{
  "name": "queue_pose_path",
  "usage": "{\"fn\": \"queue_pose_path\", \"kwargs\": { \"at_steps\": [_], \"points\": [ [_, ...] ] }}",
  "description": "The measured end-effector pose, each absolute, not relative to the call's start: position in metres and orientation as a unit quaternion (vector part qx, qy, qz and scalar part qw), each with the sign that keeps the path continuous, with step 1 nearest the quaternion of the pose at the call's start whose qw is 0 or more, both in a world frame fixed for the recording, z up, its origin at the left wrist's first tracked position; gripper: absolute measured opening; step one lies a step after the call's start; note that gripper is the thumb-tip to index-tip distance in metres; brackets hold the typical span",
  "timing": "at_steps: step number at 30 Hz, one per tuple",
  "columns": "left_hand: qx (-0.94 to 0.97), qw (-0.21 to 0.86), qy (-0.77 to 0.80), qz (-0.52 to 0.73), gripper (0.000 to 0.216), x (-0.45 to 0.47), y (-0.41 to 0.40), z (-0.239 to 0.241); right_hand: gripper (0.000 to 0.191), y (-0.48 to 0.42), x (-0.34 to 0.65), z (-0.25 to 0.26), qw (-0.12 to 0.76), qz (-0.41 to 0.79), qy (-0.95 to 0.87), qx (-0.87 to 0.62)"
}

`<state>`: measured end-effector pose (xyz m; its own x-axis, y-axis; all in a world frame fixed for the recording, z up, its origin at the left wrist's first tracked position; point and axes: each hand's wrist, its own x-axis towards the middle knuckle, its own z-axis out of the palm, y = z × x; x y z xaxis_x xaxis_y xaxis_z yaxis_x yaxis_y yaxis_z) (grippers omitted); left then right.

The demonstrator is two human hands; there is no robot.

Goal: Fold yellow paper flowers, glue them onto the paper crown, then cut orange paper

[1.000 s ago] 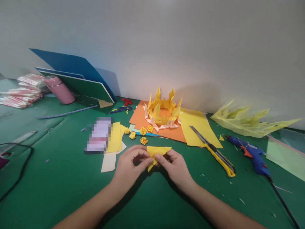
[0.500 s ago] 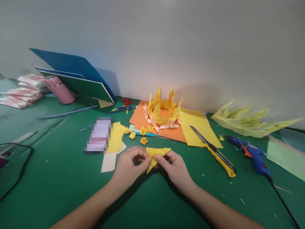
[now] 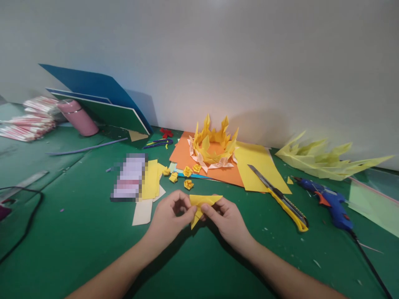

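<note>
Slightly farther from the far edge of the green table [image 3: 93,241] than a second ago, the folded yellow paper [image 3: 202,200] stays pinched by the left hand [image 3: 170,214] and right hand [image 3: 231,220], while the yellow crown [image 3: 205,150] near that edge remains unmoved.

No readable text or labels.

Creased matt paper makes up the triangle [image 3: 201,200], the rosettes [image 3: 187,171] and the crown [image 3: 207,152]; faintly translucent paper forms the pale crown [image 3: 321,162]. The cutter [image 3: 285,206] pairs a grey metal blade [image 3: 259,177] with smooth yellow plastic. Smooth blue plastic encases the glue gun [image 3: 332,198]. The flask [image 3: 80,118] wears a soft sheen, the tabletop [image 3: 102,257] a smooth, speckled surface, the wall [image 3: 199,62] a matt one.
</note>
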<state>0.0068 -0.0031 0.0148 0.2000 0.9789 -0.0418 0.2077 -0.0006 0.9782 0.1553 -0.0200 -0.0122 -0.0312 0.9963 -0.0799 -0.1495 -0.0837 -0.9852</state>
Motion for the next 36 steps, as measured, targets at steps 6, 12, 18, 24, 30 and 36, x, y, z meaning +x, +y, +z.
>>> {"fn": "queue_pose_path", "kwargs": {
  "at_steps": [6,12,18,24,30,36],
  "points": [
    [0.593,0.493,0.492,0.404,0.017,0.0054,-0.0032,0.0132,0.035,-0.0185,0.1577,-0.0087,0.498,0.560,-0.469,-0.468],
    [0.640,0.461,0.475,0.390,0.013,0.0044,-0.0075,0.0100,0.033,-0.0201,0.1603,-0.0064,0.489,0.548,-0.475,-0.485],
    [0.592,0.530,0.460,0.396,0.024,0.0079,-0.0065,0.0125,0.035,-0.0198,0.1602,-0.0085,0.510,0.553,-0.454,-0.478],
    [0.508,0.610,0.470,0.386,0.034,0.0075,-0.0037,0.0153,0.033,-0.0192,0.1591,-0.0074,0.510,0.569,-0.430,-0.481],
    [0.474,0.642,0.468,0.381,0.044,0.0081,-0.0020,0.0183,0.041,-0.0179,0.1585,-0.0067,0.507,0.594,-0.398,-0.482],
    [0.481,0.655,0.452,0.368,0.037,0.0112,-0.0059,0.0152,0.042,-0.0178,0.1582,-0.0048,0.504,0.587,-0.392,-0.497]
  ]
}}
